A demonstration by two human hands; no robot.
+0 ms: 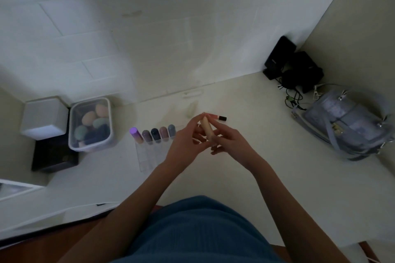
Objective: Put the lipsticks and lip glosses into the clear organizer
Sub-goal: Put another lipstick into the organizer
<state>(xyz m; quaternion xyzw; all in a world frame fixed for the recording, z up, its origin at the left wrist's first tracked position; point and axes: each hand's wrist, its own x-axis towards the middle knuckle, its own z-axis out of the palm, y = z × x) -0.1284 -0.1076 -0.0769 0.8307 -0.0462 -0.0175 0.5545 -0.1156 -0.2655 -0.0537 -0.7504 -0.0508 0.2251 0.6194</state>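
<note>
A peach-coloured lipstick tube (207, 127) is held above the white table between my left hand (186, 143) and my right hand (228, 141); both hands have fingers on it. The clear organizer (149, 156) lies flat on the table just left of my left hand. Several tubes (158, 134) stand in its far row, with a purple-capped one (135, 134) at the left end. A pink lip gloss with a black cap (218, 117) lies on the table just beyond my hands.
A clear lidded box of makeup sponges (90, 124) sits left of the organizer, beside a white box (43, 118) on a black case (54, 156). A pale blue handbag (346, 124) and black electronics with cables (292, 66) fill the right corner.
</note>
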